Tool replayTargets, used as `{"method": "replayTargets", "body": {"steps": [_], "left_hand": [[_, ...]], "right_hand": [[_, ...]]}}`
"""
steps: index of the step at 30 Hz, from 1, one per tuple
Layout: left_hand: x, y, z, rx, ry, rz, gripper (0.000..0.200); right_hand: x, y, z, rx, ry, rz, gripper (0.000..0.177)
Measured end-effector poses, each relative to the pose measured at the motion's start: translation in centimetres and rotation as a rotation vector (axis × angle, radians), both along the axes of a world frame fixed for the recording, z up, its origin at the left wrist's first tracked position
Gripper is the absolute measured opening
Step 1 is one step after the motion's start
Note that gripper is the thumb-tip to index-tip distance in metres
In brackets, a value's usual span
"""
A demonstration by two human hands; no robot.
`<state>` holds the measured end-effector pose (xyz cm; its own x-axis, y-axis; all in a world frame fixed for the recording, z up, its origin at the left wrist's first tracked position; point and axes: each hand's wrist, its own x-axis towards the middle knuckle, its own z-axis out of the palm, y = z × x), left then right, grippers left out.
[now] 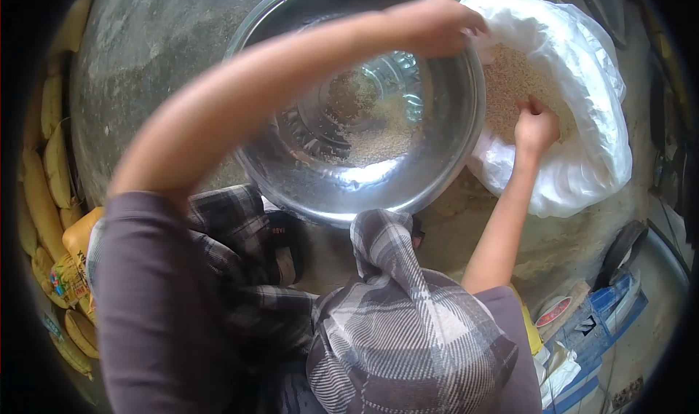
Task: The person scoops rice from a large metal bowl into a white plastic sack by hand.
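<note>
A wide metal basin [291, 177] stands on the floor in front of me, with pale grain [378, 141] spread over part of its bottom. Touching its right side is an open white plastic sack [590, 72] holding light brown grain [513, 79]. My left arm crosses above the basin. My left hand [440, 26], slightly blurred, is closed at the sack's near-left edge, fingers curled. Inside the sack mouth, my right hand [539, 128] is closed low over the brown grain. Its fingertips are bent inward, and what they hold, if anything, is hidden.
Several long yellow things [54, 166], resembling maize cobs, lie along the left edge beside a yellow-orange container [81, 235]. Checked cloth [415, 326] covers my legs close to the basin. A blue crate-like item [604, 312] and a dark strap [619, 254] lie at lower right.
</note>
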<state>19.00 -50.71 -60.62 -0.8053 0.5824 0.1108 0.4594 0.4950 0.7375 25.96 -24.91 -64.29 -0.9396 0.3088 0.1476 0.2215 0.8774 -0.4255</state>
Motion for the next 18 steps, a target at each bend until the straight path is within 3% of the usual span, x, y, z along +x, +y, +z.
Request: {"method": "replayTargets", "body": {"steps": [2, 3, 4, 6, 7, 8, 9, 11, 13, 15, 17, 18], "left_hand": [[-0.6, -5.2, 1.5, -0.114, 0.047, -0.141, 0.036], [0.4, -6.5, 5.5, -0.319, 0.006, -0.124, 0.036], [0.3, -8.8, 6.3, -0.374, -0.108, -0.104, 0.036], [1.0, -13.5, 8.8, -0.321, -0.016, -0.166, 0.021], [1.5, -15.3, 8.6, -0.44, -0.009, -0.11, 0.03], [2.1, -17.2, 7.7, -0.559, 0.001, -0.057, 0.043], [3.0, -19.0, 6.4, -0.564, 0.001, -0.062, 0.043], [5.2, -22.2, 3.0, -0.882, 0.483, 0.25, 0.059], [8.4, -24.4, -0.4, -1.191, 0.456, 0.467, 0.073], [9.2, -23.2, 1.9, -0.914, -0.774, 0.619, 0.069], [11.7, -25.8, 0.5, -0.406, -1.136, 0.701, 0.054], [12.9, -26.3, 0.1, -0.404, -1.134, 0.704, 0.054]], "right_hand": [[0.3, -0.2, 0.2, -0.023, -0.067, 0.03, 0.024], [0.2, -0.7, 0.7, -0.072, -0.116, 0.009, 0.023], [0.2, -1.0, 0.9, -0.121, -0.169, -0.013, 0.025], [-0.3, -0.7, -0.2, 0.015, -0.109, 0.005, 0.027], [-0.5, -0.8, -0.7, 0.152, -0.04, 0.017, 0.03], [-0.4, -1.4, -0.7, 0.144, -0.043, 0.017, 0.03], [0.1, -2.2, -0.5, 0.068, 0.042, 0.036, 0.036], [1.1, -4.2, 1.0, -0.006, 0.129, 0.044, 0.042], [2.5, -5.7, 3.7, -0.091, -0.321, 0.092, 0.051], [3.7, -5.2, 3.4, -0.092, -0.39, 0.121, 0.059], [4.5, -4.9, 3.9, -0.235, -0.54, 0.161, 0.062], [5.0, -4.8, 4.0, -0.408, -0.529, 0.177, 0.059]]}}
